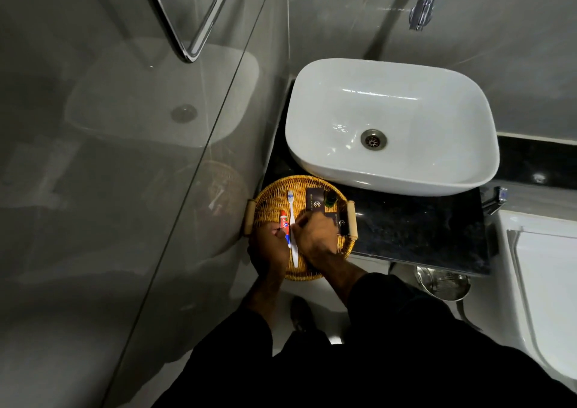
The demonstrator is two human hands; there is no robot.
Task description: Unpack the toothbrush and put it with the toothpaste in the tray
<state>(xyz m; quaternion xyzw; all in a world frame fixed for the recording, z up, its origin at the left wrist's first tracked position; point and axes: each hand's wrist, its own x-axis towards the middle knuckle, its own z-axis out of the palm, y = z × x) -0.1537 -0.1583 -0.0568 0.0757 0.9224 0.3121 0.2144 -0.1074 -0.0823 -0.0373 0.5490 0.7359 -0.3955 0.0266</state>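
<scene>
tray (pixel 274 190): golden woven wicker | toothbrush (pixel 292 217): white | toothpaste (pixel 284 220): red-blue | sink (pixel 390 120): white

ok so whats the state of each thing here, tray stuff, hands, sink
toothbrush: unpacked, lying flat in the tray
toothpaste: capped, lying beside the toothbrush, left hand touching it
wicker tray: on the counter, holding the items
left hand: fingers on the toothpaste
right hand: fingertips at the toothbrush handle
dark packets: sealed, in the tray
sink: empty, drain open, no water running
</scene>
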